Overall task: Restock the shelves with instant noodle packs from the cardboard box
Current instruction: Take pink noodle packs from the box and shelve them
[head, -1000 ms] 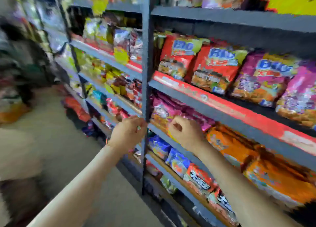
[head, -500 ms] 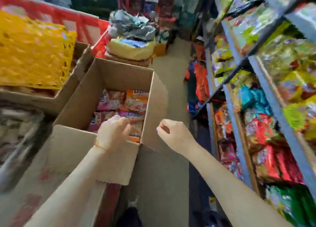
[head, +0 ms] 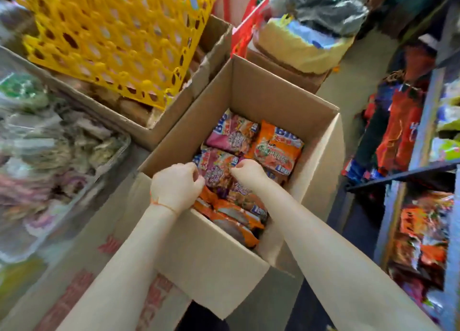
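While reaching into the cardboard box (head: 251, 86), left hand (head: 175, 187) and right hand (head: 247, 172), fingers curled, apparently gripped a purple noodle pack (head: 216, 170) near its front wall.

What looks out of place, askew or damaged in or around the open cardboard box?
Nothing looks damaged or spilled. The noodle packs lie jumbled and overlapping in the cardboard box, not in neat rows. Both hands, left hand and right hand, reach onto a purple pack.
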`<control>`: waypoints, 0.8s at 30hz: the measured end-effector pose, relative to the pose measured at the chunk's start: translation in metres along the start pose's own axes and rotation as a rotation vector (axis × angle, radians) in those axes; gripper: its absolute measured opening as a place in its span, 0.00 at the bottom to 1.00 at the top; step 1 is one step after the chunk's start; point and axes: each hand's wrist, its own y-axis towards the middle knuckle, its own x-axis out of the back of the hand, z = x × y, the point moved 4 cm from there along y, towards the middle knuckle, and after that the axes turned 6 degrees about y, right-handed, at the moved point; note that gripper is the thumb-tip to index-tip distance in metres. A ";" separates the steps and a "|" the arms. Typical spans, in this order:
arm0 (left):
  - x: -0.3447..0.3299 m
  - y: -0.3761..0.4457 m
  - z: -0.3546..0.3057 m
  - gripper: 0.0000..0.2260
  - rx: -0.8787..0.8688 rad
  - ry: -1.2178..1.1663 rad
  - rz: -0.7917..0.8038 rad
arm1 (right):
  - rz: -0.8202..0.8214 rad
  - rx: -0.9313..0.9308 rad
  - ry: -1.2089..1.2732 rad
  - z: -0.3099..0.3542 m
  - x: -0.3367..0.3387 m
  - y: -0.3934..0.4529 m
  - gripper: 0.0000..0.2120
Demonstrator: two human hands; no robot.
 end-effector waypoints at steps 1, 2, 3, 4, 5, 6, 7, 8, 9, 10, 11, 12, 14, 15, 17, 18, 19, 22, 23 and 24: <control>-0.001 0.004 -0.002 0.14 -0.010 0.047 0.046 | 0.010 -0.063 0.012 -0.003 -0.006 0.013 0.11; -0.003 0.008 -0.003 0.14 -0.023 0.089 0.091 | 0.035 -0.133 0.055 -0.008 -0.014 0.023 0.11; -0.006 0.012 -0.002 0.14 -0.036 0.124 0.137 | 0.077 -0.193 0.128 -0.012 -0.026 0.031 0.09; -0.009 0.015 -0.001 0.13 -0.051 0.152 0.180 | 0.120 -0.235 0.187 -0.016 -0.037 0.034 0.10; -0.011 0.017 0.000 0.13 -0.066 0.176 0.219 | 0.149 -0.262 0.203 -0.021 -0.047 0.038 0.12; -0.013 0.020 0.002 0.13 -0.078 0.195 0.258 | 0.147 -0.271 0.135 -0.027 -0.055 0.044 0.13; -0.015 0.023 0.003 0.14 -0.087 0.210 0.293 | 0.127 -0.249 -0.004 -0.030 -0.060 0.048 0.14; -0.017 0.025 0.003 0.14 -0.092 0.220 0.326 | 0.106 -0.210 -0.144 -0.030 -0.064 0.051 0.16; -0.019 0.028 0.004 0.15 -0.094 0.222 0.355 | 0.083 -0.174 -0.211 -0.030 -0.068 0.052 0.17; -0.020 0.031 0.003 0.16 -0.090 0.211 0.386 | 0.080 -0.163 -0.236 -0.029 -0.070 0.053 0.17; -0.021 0.033 0.003 0.17 -0.085 0.192 0.414 | 0.074 -0.160 -0.225 -0.030 -0.071 0.052 0.16; -0.023 0.036 0.004 0.17 -0.079 0.163 0.439 | 0.060 -0.162 -0.217 -0.031 -0.071 0.053 0.15; -0.024 0.040 0.004 0.17 -0.072 0.102 0.487 | 0.037 -0.209 -0.034 -0.036 -0.072 0.053 0.13; -0.023 0.042 0.005 0.18 -0.066 0.078 0.498 | 0.034 -0.235 0.081 -0.035 -0.073 0.054 0.11; -0.023 0.044 0.006 0.19 -0.050 0.023 0.503 | 0.035 -0.290 0.238 -0.027 -0.068 0.058 0.08; -0.024 0.046 0.006 0.20 -0.040 -0.028 0.509 | 0.047 -0.316 0.292 -0.017 -0.063 0.058 0.12; -0.025 0.047 0.006 0.22 -0.017 -0.112 0.525 | 0.057 -0.333 0.370 -0.005 -0.055 0.055 0.13; -0.028 0.048 -0.003 0.27 0.175 -0.595 0.645 | 0.051 -0.281 0.679 0.024 -0.017 0.030 0.09; -0.028 0.046 -0.008 0.29 0.252 -0.737 0.679 | 0.030 -0.217 0.777 0.029 -0.003 0.018 0.07; -0.029 0.044 -0.013 0.31 0.324 -0.856 0.705 | 0.017 -0.144 0.846 0.030 0.009 0.006 0.04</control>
